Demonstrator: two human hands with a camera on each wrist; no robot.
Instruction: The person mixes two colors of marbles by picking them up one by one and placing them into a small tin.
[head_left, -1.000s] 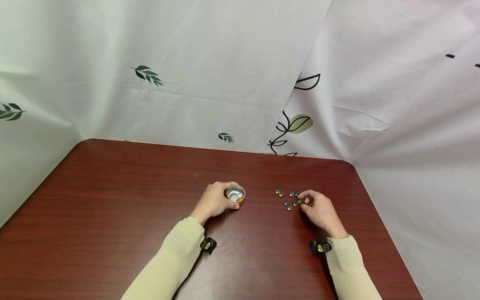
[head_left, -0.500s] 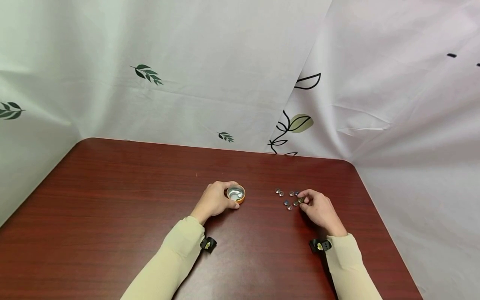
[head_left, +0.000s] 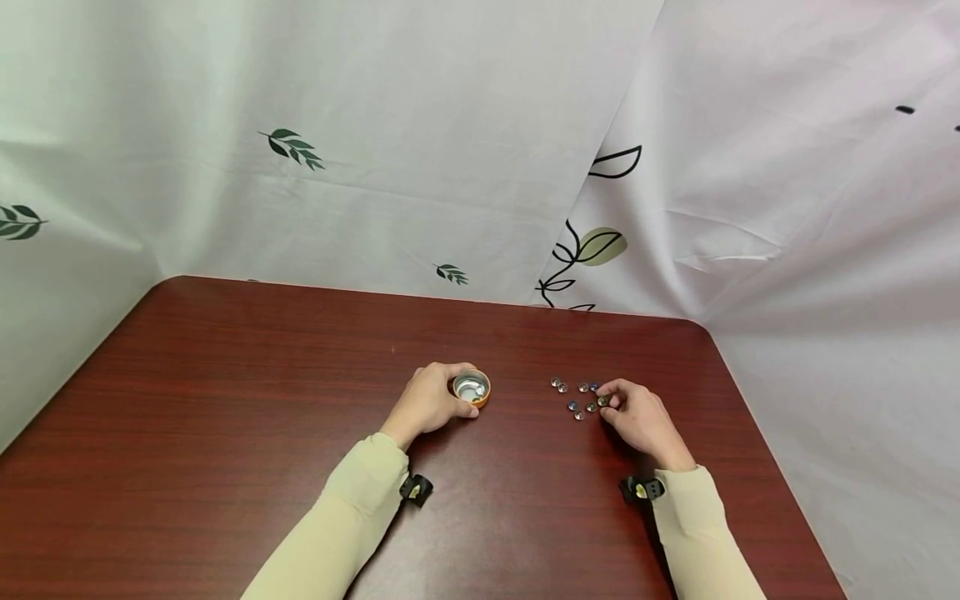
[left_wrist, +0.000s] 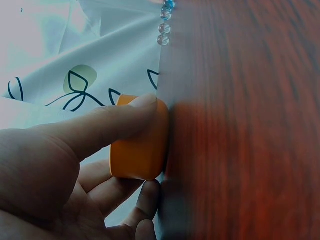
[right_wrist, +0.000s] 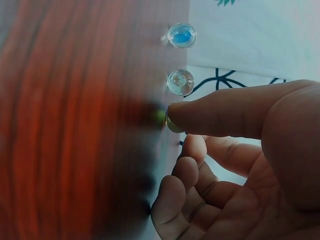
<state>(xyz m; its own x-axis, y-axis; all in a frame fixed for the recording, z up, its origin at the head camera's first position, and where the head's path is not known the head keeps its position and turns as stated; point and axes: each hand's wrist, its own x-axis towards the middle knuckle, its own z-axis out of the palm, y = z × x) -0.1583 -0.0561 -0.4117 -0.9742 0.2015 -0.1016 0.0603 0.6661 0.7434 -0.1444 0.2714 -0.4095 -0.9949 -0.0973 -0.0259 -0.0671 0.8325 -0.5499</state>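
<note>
My left hand (head_left: 430, 403) grips a small round orange tin (head_left: 486, 402), thumb and fingers on opposite sides of its wall. The tin stands upright on the table, its silvery inside facing up with something small and dark at the bottom. In the left wrist view the orange wall of the tin (left_wrist: 137, 150) shows between thumb and fingers. On the right, my right hand (head_left: 637, 417) pinches a yellow-green glass marble (right_wrist: 174, 126) at the table surface, mostly hidden behind the thumb. Close by lie a clear marble (right_wrist: 180, 82) and a blue-centred marble (right_wrist: 182, 35).
Several more glass marbles lie loosely left of my right hand, among them a clear marble (head_left: 555, 382) and a blue marble (head_left: 572, 406). The reddish-brown table (head_left: 262, 433) ends at the back against a white leaf-print cloth (head_left: 375, 167).
The marble at my right fingertips has shifted very slightly to the right. My left hand and the tin stay where they were.
</note>
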